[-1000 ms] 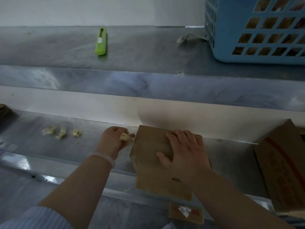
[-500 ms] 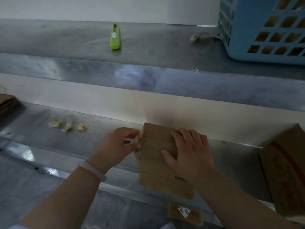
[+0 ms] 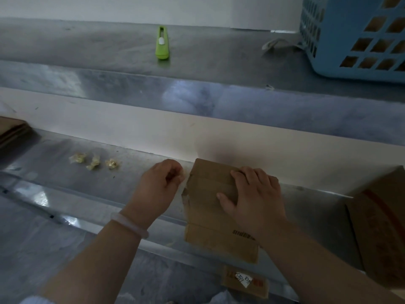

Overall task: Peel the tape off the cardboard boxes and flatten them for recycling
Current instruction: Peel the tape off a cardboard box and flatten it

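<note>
Since a moment ago my left hand (image 3: 161,185) has pulled away, curled around something unclear, while my right hand (image 3: 255,199) presses flat, pinning the box (image 3: 206,207) for peeling.

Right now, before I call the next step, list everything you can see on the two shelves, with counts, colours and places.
Cardboard box: 1, brown, lower shelf centre, under the right hand.
Tape wads: 3, yellowish, lower shelf left.
Larger box: 1, brown with red stripe, lower shelf far right.
Flattened cardboard: a stack, brown, far left edge.
Labelled cardboard piece: 1, brown with white sticker, below the shelf edge.
Utility knife: 1, green, upper shelf.
Basket: 1, blue, upper shelf right.
Crumpled scrap: 1, whitish, beside the basket.
Bracelet: 1, pale, left wrist.
Left hand: curled, beside the box's left side.
Right hand: flat on the box.
</note>
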`<state>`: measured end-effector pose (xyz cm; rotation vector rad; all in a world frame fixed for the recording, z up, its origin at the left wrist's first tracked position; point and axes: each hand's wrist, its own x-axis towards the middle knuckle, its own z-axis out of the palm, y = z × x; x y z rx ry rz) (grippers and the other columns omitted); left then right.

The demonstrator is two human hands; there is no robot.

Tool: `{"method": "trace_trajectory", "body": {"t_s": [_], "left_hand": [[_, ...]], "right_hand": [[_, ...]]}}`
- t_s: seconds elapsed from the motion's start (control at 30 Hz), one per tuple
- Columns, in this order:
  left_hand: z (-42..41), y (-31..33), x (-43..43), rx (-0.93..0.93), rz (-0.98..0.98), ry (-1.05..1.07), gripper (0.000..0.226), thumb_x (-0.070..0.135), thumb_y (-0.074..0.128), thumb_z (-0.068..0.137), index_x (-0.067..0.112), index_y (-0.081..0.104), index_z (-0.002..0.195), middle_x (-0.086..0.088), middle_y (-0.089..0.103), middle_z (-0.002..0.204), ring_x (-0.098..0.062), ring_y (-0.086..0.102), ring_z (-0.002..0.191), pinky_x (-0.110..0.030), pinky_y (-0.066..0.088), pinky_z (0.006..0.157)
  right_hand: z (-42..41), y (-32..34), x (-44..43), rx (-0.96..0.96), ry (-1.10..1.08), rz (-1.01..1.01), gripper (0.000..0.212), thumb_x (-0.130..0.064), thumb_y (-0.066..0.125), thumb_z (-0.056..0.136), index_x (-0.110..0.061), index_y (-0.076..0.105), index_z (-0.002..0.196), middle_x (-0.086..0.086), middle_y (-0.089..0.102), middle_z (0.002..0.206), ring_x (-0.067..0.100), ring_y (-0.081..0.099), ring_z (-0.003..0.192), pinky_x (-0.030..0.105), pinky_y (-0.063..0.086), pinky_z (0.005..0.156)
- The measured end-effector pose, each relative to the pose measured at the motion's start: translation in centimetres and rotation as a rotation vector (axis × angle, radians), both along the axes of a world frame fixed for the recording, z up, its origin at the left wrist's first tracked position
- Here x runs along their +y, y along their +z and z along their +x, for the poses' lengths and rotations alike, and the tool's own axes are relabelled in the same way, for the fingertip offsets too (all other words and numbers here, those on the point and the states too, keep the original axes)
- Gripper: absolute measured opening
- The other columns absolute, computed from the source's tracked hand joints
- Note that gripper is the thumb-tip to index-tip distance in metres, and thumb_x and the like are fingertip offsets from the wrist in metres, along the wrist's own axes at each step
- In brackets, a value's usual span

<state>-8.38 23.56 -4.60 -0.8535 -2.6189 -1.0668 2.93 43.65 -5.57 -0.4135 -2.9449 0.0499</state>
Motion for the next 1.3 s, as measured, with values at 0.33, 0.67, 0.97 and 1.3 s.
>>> {"method": "trace_trajectory", "body": {"t_s": [0.33, 0.67, 0.97, 1.3], "left_hand": [[1.1, -0.1, -1.8, -0.525, 0.264, 0.025, 0.014, 0.015, 0.073, 0.082, 0.029, 0.068, 0.082, 0.005, 0.072, 0.071, -0.015, 0.068, 0.061, -0.022, 0.056, 0.059], [3.4, -1.9, -1.9, 0.143, -0.122, -0.207, 0.039, 0.021, 0.078, 0.077, 0.009, 0.069, 0.112, -0.004, 0.063, 0.1, -0.013, 0.059, 0.079, -0.032, 0.056, 0.07], [3.9, -2.6, -3.1, 0.051, -0.018, -0.123, 0.017, 0.03, 0.065, 0.087, 0.016, 0.068, 0.078, 0.009, 0.059, 0.07, -0.005, 0.055, 0.06, -0.014, 0.043, 0.058], [6.0, -5.5, -1.0, -0.911, 0.406, 0.223, 0.022, 0.03, 0.079, 0.074, 0.018, 0.067, 0.088, 0.0, 0.073, 0.075, -0.015, 0.071, 0.074, -0.029, 0.059, 0.062]], "right_hand": [[0.2, 0.0, -0.3, 0.017, -0.002, 0.021, 0.073, -0.071, 0.027, 0.085, -0.019, 0.057, 0.126, 0.002, 0.055, 0.125, 0.026, 0.049, 0.115, 0.046, 0.039, 0.096], [0.3, -0.1, -0.3, 0.026, -0.005, 0.019, 0.073, -0.071, 0.029, 0.084, -0.019, 0.056, 0.127, 0.001, 0.054, 0.125, 0.025, 0.047, 0.115, 0.045, 0.038, 0.097], [0.5, 0.1, -0.4, -0.002, -0.01, 0.015, 0.076, -0.073, 0.025, 0.083, -0.021, 0.052, 0.131, -0.002, 0.05, 0.129, 0.023, 0.043, 0.119, 0.044, 0.034, 0.101], [0.4, 0.2, -0.3, -0.027, -0.007, 0.01, 0.074, -0.072, 0.025, 0.084, -0.02, 0.052, 0.131, 0.0, 0.051, 0.128, 0.025, 0.044, 0.118, 0.046, 0.036, 0.099]]}}
